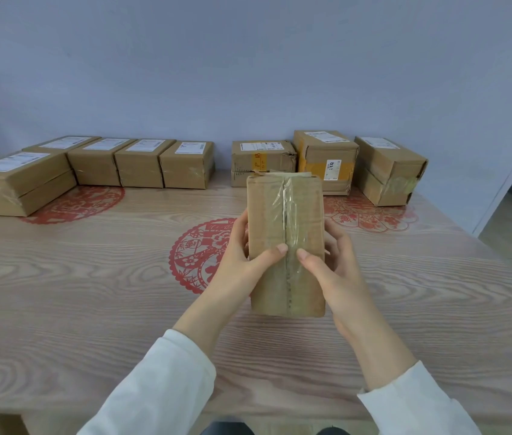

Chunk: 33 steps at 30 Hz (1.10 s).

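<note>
I hold a brown cardboard box [283, 215] above the middle of the table, its taped seam facing me and running lengthwise. My left hand [245, 262] grips its left side, thumb laid on the top face near the seam. My right hand [330, 265] grips its right side, thumb likewise on top, fingers curled round the far edge. The box's underside is hidden.
A wooden table [91, 293] carries red paper-cut decorations [198, 252]. Several labelled cardboard boxes [141, 161] line the back left; three more boxes [327, 158] stand at the back right. A wall is behind, and a doorway opens at the right.
</note>
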Available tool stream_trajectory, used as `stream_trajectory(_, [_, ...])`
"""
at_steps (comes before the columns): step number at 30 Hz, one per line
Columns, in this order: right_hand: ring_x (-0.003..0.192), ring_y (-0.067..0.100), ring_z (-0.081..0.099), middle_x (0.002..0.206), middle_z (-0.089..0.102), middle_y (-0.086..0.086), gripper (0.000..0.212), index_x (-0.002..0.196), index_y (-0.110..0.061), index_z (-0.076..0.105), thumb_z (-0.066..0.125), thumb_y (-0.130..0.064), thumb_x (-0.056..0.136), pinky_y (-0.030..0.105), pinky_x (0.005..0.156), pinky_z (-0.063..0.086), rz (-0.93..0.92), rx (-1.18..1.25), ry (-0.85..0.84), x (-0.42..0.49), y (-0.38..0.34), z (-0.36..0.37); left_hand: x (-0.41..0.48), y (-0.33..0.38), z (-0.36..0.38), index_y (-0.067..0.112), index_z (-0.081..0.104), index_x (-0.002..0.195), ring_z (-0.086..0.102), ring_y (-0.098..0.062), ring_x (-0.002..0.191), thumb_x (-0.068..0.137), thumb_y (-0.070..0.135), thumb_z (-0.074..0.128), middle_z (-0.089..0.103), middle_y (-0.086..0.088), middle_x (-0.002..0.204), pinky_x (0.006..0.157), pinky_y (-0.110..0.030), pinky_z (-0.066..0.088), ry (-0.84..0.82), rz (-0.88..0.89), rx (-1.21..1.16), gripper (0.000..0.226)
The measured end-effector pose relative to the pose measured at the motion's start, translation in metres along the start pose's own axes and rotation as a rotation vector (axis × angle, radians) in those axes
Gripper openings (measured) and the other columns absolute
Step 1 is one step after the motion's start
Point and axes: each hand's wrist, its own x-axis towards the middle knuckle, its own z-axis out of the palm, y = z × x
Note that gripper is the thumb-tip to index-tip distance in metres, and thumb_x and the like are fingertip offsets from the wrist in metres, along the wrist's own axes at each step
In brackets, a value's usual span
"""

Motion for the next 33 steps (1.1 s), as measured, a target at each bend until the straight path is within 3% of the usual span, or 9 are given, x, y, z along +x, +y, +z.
stream_trajectory(2, [0.120,0.009,0.052,0.126,0.056,-0.011,0.051,0.113,-0.044,0.045,0.070,-0.011,0.082,0.028,0.089,0.048,-0.004,0.010,-0.015,-0.002,0.000,-0.002,0.000,-0.001,0.000,0.031,0.033,0.141,0.059,-0.011,0.114,0.063,0.033,0.079,0.056,0.004,0.129,0.088,-0.029,0.055,0.003,0.014,0.022,0.091])
stream_trajectory(6, [0.118,0.007,0.054,0.130,0.055,-0.007,0.065,0.119,-0.047,0.042,0.075,-0.038,0.063,0.035,0.096,0.049,0.003,0.027,0.013,-0.001,-0.005,-0.002,-0.002,-0.004,-0.001,0.037,0.032,0.140,0.057,-0.010,0.117,0.055,0.042,0.079,0.054,0.007,0.131,0.095,-0.035,0.052,-0.074,0.022,0.105,0.097])
stream_trajectory(9, [0.115,0.010,0.057,0.126,0.058,-0.005,0.059,0.122,-0.042,0.043,0.071,-0.029,0.072,0.035,0.092,0.051,-0.011,0.010,0.076,0.001,-0.004,-0.001,-0.001,0.000,0.003,0.041,0.032,0.140,0.055,-0.005,0.118,0.059,0.045,0.078,0.052,0.011,0.132,0.095,-0.032,0.052,-0.073,0.033,0.083,0.093])
stream_trajectory(13, [0.116,0.010,0.056,0.126,0.058,-0.006,0.054,0.118,-0.045,0.044,0.069,-0.014,0.081,0.029,0.087,0.051,-0.003,0.002,0.043,-0.001,-0.002,-0.003,0.002,0.003,0.005,0.047,0.039,0.126,0.056,-0.006,0.116,0.069,0.034,0.072,0.054,0.012,0.127,0.086,-0.024,0.053,0.004,0.065,0.056,0.067])
stream_trajectory(18, [0.116,0.012,0.057,0.125,0.059,-0.003,0.080,0.133,-0.031,0.045,0.072,-0.045,0.059,0.036,0.092,0.052,-0.012,0.014,0.052,0.000,-0.011,-0.001,0.002,0.006,0.003,0.052,0.038,0.123,0.052,-0.005,0.121,0.063,0.041,0.081,0.051,0.014,0.130,0.091,-0.027,0.052,-0.024,0.087,0.127,0.074])
stream_trajectory(23, [0.115,0.013,0.057,0.122,0.060,-0.003,0.074,0.130,-0.033,0.047,0.081,-0.045,0.065,0.038,0.094,0.050,-0.057,-0.040,0.097,0.001,-0.010,0.001,0.002,0.010,0.007,0.038,0.034,0.140,0.053,-0.004,0.121,0.068,0.041,0.076,0.053,0.013,0.132,0.092,-0.026,0.052,-0.009,0.097,0.089,0.084])
stream_trajectory(25, [0.117,0.010,0.055,0.125,0.059,-0.005,0.074,0.132,-0.035,0.046,0.075,-0.045,0.065,0.036,0.095,0.050,-0.072,-0.086,0.076,-0.002,-0.010,0.000,0.002,0.010,0.007,0.033,0.038,0.140,0.056,-0.008,0.118,0.070,0.037,0.074,0.057,0.009,0.129,0.091,-0.029,0.054,0.018,0.109,0.078,0.079])
stream_trajectory(29, [0.118,0.005,0.053,0.127,0.057,-0.011,0.070,0.132,-0.034,0.045,0.074,-0.051,0.070,0.027,0.090,0.050,-0.067,-0.057,0.069,-0.002,-0.019,0.001,0.001,0.014,0.007,0.042,0.039,0.133,0.052,-0.005,0.121,0.070,0.033,0.077,0.055,0.010,0.131,0.087,-0.023,0.053,0.008,0.150,0.116,0.075])
stream_trajectory(33, [0.117,0.006,0.054,0.124,0.059,-0.011,0.061,0.125,-0.038,0.048,0.075,-0.046,0.071,0.031,0.094,0.049,-0.091,-0.052,0.100,0.000,-0.021,0.003,0.000,0.021,0.009,0.040,0.033,0.140,0.050,0.000,0.123,0.070,0.039,0.078,0.051,0.016,0.134,0.094,-0.025,0.050,0.011,0.151,0.115,0.083])
